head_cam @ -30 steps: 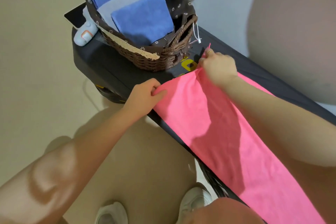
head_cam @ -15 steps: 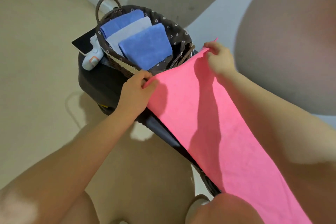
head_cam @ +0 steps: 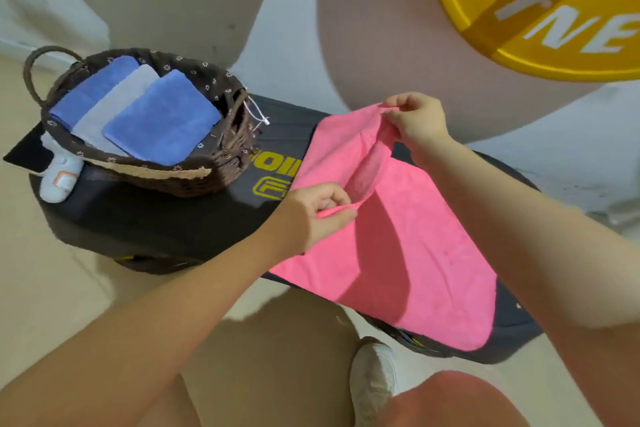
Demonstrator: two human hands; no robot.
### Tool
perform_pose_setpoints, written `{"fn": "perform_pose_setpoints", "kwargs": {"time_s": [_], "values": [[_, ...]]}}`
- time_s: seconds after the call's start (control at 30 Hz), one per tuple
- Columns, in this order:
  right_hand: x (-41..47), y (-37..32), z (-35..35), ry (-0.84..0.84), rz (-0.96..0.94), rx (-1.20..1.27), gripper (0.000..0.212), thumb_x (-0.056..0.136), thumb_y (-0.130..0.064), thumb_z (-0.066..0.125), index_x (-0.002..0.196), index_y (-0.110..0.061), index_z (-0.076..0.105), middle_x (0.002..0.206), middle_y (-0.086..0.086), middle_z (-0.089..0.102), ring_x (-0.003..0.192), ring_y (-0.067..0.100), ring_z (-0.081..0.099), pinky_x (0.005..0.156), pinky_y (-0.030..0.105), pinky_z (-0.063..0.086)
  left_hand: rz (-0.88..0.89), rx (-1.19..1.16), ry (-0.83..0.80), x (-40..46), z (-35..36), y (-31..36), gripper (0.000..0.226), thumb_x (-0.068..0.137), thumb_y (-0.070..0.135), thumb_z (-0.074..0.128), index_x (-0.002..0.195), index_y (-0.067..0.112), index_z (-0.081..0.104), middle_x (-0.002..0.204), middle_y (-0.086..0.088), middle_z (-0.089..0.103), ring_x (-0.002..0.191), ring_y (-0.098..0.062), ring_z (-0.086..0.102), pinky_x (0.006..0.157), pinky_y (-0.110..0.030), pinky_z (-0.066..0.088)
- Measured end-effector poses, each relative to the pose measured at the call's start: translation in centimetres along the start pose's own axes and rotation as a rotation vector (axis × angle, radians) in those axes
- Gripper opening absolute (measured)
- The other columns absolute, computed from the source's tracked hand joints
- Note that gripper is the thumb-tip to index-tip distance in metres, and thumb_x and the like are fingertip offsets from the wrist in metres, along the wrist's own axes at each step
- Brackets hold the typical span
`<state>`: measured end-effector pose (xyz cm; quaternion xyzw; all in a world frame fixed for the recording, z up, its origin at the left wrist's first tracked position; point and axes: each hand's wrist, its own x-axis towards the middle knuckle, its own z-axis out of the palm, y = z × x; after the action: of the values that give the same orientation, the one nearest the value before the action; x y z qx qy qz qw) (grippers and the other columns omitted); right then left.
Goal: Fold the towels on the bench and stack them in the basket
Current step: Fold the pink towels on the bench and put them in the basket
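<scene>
A pink towel [head_cam: 408, 246] lies along the black bench [head_cam: 145, 218], its near end raised off the pad. My left hand [head_cam: 311, 215] pinches one lifted corner of that end. My right hand [head_cam: 415, 120] pinches the other corner, higher and farther back. Between the two hands the cloth sags in a loose fold. At the bench's left end stands a brown wicker basket [head_cam: 207, 180] with a dark flowered lining. Inside it lie three folded towels: two blue ones [head_cam: 162, 118] and a grey one [head_cam: 114, 107] between them.
A white handheld device [head_cam: 59, 180] and a dark flat tablet [head_cam: 24, 156] lie beside the basket at the bench's left end. Yellow round wall signs [head_cam: 554, 10] hang behind. My white shoe [head_cam: 374, 378] stands on the beige floor below the bench.
Both hands have lifted the towel's end and carried it back along the bench, away from the basket, so the cloth now doubles over itself. The camera view has tilted upward.
</scene>
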<state>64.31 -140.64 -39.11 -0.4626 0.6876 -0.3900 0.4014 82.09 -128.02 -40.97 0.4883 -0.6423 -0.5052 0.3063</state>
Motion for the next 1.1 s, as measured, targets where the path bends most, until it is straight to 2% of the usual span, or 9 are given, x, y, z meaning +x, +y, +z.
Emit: {"fn": "perform_pose_setpoints", "kwargs": {"time_s": [0.17,0.27,0.37,0.47,0.67,0.73,0.8,0.93,1.1], "values": [[-1.1,4.3,-7.3,0.096,0.047,-0.033,0.033,0.081,0.013,0.046,0.098,-0.008,0.064,0.066,0.002,0.054,0.031,-0.003,0.048,0.037,0.013,0.042,0.003,-0.087,-0.252,2.1,6.8,1.5,0.018,0.083,0.022,0.062,0.069,0.029,0.053,0.054,0.007,0.042,0.057,-0.016,0.034,0.053,-0.029,0.031],[-1.7,7.5,-11.2,0.139,0.089,-0.089,0.038,0.077,0.011,0.049,0.104,-0.010,0.066,0.086,0.004,0.063,0.052,0.002,0.059,0.055,0.023,0.052,0.015,-0.080,-0.341,3.0,10.2,2.3,0.019,0.090,0.018,0.057,0.074,0.026,0.050,0.054,0.005,0.038,0.049,-0.016,0.031,0.042,-0.024,0.029],[-2.6,10.7,-14.1,0.142,0.154,-0.144,0.043,0.077,0.012,0.050,0.112,-0.009,0.063,0.088,0.004,0.065,0.054,0.012,0.062,0.070,0.036,0.056,0.009,-0.042,-0.442,3.3,13.4,2.1,0.015,0.090,0.018,0.055,0.077,0.022,0.051,0.055,-0.002,0.037,0.047,-0.019,0.030,0.047,-0.030,0.031],[-3.3,13.5,-15.8,0.180,0.193,-0.126,0.045,0.081,0.013,0.049,0.119,-0.007,0.059,0.109,0.007,0.060,0.056,0.013,0.061,0.073,0.041,0.057,-0.008,-0.023,-0.545,3.0,16.2,1.3,0.011,0.089,0.018,0.055,0.078,0.020,0.053,0.054,0.000,0.037,0.052,-0.019,0.031,0.055,-0.027,0.031],[-3.8,16.6,-16.8,0.139,0.195,-0.374,0.045,0.084,0.003,0.048,0.126,-0.012,0.056,0.129,0.009,0.057,0.115,0.025,0.056,0.098,0.032,0.045,-0.070,0.022,-0.715,2.6,19.6,0.7,0.005,0.090,0.019,0.054,0.087,0.019,0.058,0.065,0.002,0.052,0.062,-0.008,0.042,0.064,-0.023,0.037],[-3.8,17.3,-16.6,0.130,0.205,-0.413,0.042,0.085,0.002,0.048,0.125,-0.011,0.056,0.129,0.008,0.057,0.119,0.023,0.052,0.089,0.017,0.038,-0.036,0.202,-0.761,3.2,19.8,0.5,0.016,0.092,0.030,0.051,0.103,0.022,0.059,0.080,0.005,0.061,0.071,-0.008,0.051,0.072,-0.024,0.042],[-3.8,17.8,-16.3,0.129,0.195,-0.442,0.039,0.085,0.002,0.048,0.121,-0.010,0.058,0.127,0.010,0.056,0.118,0.023,0.051,0.080,0.013,0.031,0.002,0.350,-0.672,4.2,19.3,-0.2,0.024,0.093,0.036,0.047,0.111,0.025,0.057,0.094,0.005,0.066,0.084,-0.013,0.059,0.080,-0.029,0.048],[-3.0,18.3,-15.7,0.207,0.222,-0.388,0.030,0.088,-0.006,0.047,0.117,-0.007,0.055,0.123,0.012,0.054,0.113,0.025,0.052,0.082,0.023,0.037,-0.040,0.276,-0.292,7.9,17.3,-2.4,0.027,0.085,0.031,0.043,0.102,0.020,0.060,0.075,0.009,0.059,0.069,-0.024,0.055,0.069,-0.031,0.046],[-1.8,17.7,-15.1,0.353,0.293,-0.276,0.036,0.092,-0.012,0.048,0.127,-0.004,0.044,0.104,0.010,0.059,0.099,0.024,0.056,0.075,0.029,0.039,0.095,0.586,-0.110,13.2,13.1,-4.2,0.042,0.080,0.010,0.035,0.115,-0.003,0.056,0.116,-0.021,0.056,0.108,-0.034,0.053,0.096,-0.030,0.036]]}}
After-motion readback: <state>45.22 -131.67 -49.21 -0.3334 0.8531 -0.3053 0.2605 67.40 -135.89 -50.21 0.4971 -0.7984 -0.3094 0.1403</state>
